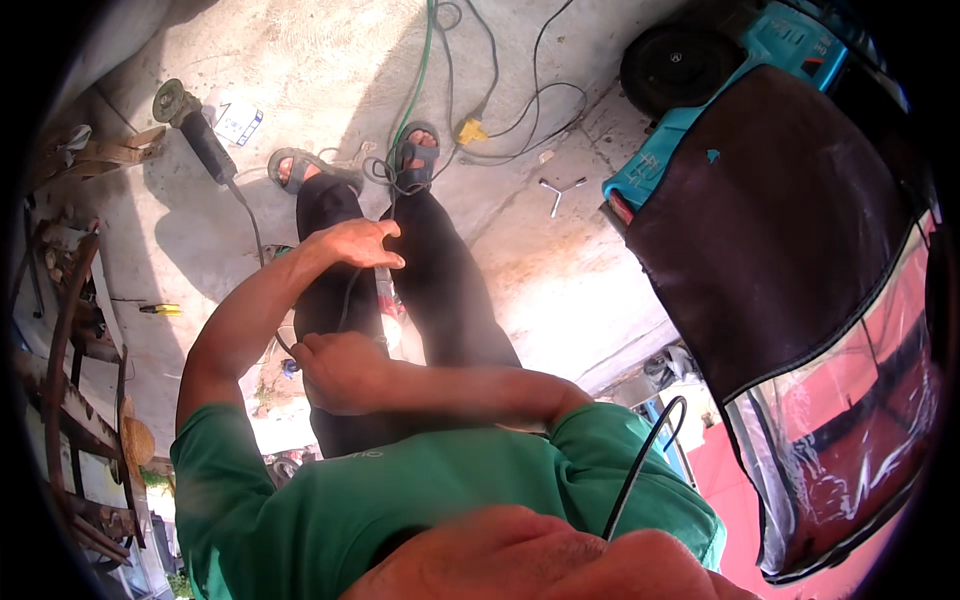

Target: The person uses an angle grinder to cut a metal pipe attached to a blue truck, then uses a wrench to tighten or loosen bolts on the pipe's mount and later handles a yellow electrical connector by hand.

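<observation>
— What's in hand?
— A slim tool (385, 300) with a dark cable, held over the person's legs. The left hand (352, 243) has its grip closed on the upper end; the right hand (340, 372) is closed around the lower part.
— And around it?
— An angle grinder (195, 128) lies on the concrete floor (330, 70), well apart, with a yellow screwdriver (160, 309) to the left and a three-armed wrench (560, 190) to the right.

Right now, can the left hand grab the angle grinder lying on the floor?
Probably not from here. The left hand is up by the knees, gripping a cable, while the angle grinder lies well off on the concrete floor, beyond the sandalled feet.
</observation>
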The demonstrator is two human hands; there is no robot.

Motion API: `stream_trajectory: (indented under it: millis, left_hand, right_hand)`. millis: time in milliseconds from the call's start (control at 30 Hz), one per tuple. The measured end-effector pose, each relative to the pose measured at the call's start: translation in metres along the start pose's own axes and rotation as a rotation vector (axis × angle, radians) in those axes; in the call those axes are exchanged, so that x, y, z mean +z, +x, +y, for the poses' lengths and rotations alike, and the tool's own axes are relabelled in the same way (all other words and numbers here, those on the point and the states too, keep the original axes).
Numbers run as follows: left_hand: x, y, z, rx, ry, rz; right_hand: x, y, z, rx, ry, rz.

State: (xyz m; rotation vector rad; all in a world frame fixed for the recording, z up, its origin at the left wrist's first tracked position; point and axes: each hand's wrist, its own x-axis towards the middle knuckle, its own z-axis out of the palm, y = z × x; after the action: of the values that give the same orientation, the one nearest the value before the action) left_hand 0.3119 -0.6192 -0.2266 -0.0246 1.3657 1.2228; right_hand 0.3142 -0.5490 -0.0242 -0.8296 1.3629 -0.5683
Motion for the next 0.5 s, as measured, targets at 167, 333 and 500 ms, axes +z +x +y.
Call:
stream_trajectory:
  millis: [167,333,500]
  left_hand:
    - [0.056,0.053,-0.023,-0.1,0.185,0.355]
    - [0.045,0.05,-0.033,-0.15,-0.717,0.151]
    - [-0.021,-0.016,0.004,0.076,-0.677,0.392]
  right_hand:
    - [-0.005,-0.011,0.008,0.02,0.034,0.023]
    - [-0.003,-0.023,0.029,-0.045,0.117,0.039]
    - [-0.029,-0.033,0.066,0.093,0.513,0.282]
